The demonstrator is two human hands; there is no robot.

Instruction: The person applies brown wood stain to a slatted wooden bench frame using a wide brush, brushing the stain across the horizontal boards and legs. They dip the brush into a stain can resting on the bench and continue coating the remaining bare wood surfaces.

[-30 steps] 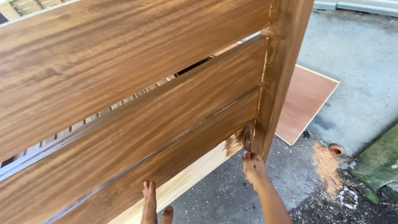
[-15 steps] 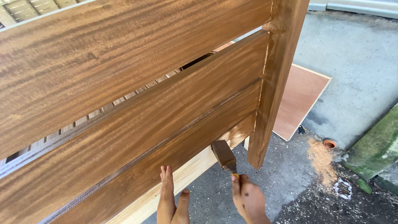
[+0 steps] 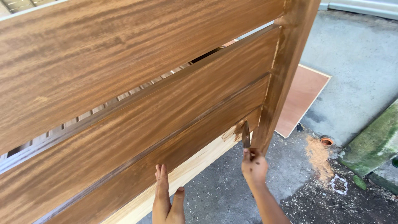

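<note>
Wooden panel [image 3: 137,83] glossy brown-stained; bottom board [image 3: 199,164] bare pale wood.

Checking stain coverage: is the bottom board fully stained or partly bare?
Partly bare. The bottom board is pale except a brown patch where the right hand holds the brush.

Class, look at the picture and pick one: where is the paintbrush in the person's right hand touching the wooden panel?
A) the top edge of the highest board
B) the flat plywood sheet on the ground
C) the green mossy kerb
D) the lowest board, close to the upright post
D: the right hand holds the paintbrush up against the lowest board, right beside the upright post, where stained brown meets bare pale wood.
</note>
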